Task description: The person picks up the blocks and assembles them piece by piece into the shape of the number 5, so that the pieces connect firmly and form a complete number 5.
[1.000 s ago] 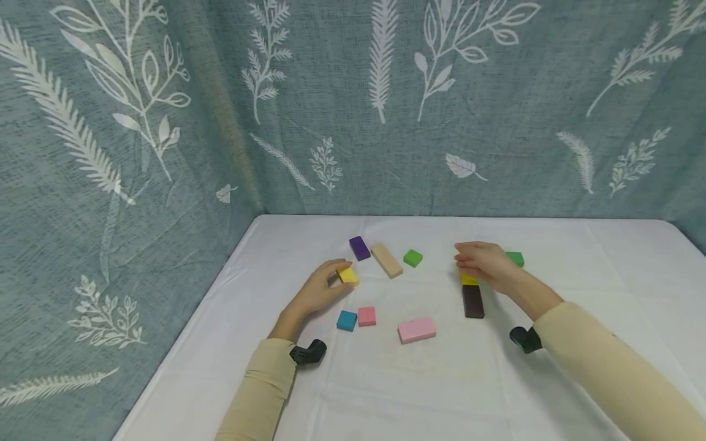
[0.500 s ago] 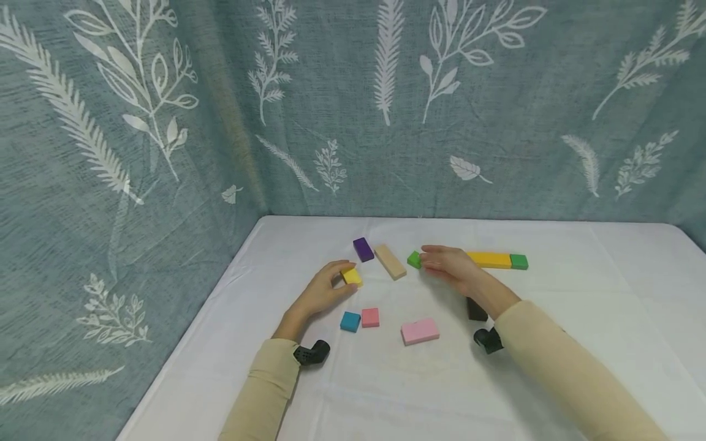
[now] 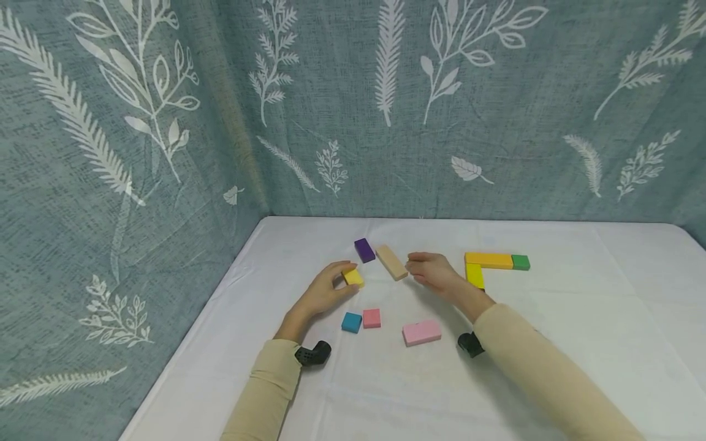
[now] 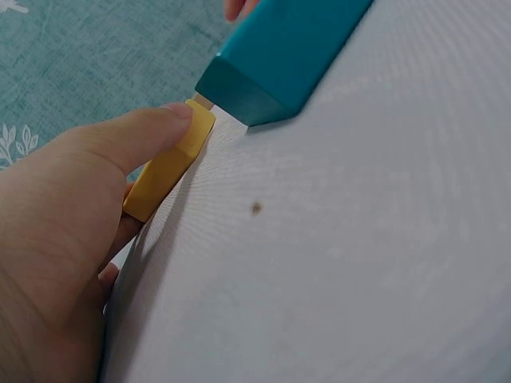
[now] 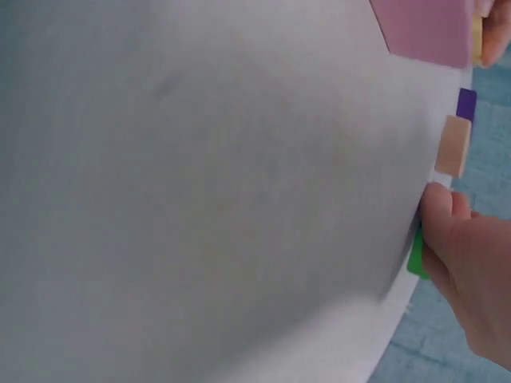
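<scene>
In the head view my left hand pinches a small yellow block between thumb and fingers; the left wrist view shows the thumb on the yellow block. My right hand reaches leftward, its fingertips close beside the end of a plain wooden block. That hand hides a small light green block from the head camera; the right wrist view shows part of the green block just behind the thumb. The fingers look loosely bent, and I see nothing gripped between them.
A purple block lies behind the left hand. Nearer are a blue block, a coral block and a pink block. At right, a long orange-yellow block adjoins a green block and a yellow block.
My right hand has moved left from the yellow block at right, past the light green block, to beside the wooden one. My left hand keeps its pinch on the yellow block.
</scene>
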A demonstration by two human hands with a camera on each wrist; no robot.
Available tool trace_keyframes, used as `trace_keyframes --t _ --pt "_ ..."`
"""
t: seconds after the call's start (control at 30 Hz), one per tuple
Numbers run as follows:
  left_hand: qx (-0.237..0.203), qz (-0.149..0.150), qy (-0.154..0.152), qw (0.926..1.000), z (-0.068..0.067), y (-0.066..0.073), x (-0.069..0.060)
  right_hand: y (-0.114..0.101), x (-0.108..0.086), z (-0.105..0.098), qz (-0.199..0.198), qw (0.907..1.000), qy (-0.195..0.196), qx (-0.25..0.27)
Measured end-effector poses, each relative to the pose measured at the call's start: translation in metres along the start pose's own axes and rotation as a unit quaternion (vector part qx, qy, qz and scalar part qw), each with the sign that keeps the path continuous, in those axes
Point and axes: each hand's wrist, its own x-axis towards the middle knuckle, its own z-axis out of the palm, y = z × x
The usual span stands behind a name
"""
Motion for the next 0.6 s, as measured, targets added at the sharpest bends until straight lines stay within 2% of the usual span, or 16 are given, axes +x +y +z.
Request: trace_keyframes --t 0.13,0.37,0.47,0.6 --pt "-0.002 -0.002 -0.001 1.0 0.0 0.002 0.0 -0.001 0.005 0.011 0.008 0.9981 0.042 -0.045" --pt "0.005 -0.009 0.001 0.9999 0.0 0.003 -0.001 0.002 0.013 0.023 -0.031 0.9871 0.077 -0.137" --pt "0.009 -0.009 0.001 0.9999 0.0 0.003 -0.001 0.002 0.015 0.027 -0.039 0.9813 0.09 -0.166" --pt "0.011 -0.013 -0.001 0.9998 -0.001 0.004 -0.001 0.002 0.018 0.035 -0.052 0.9687 0.109 -0.217"
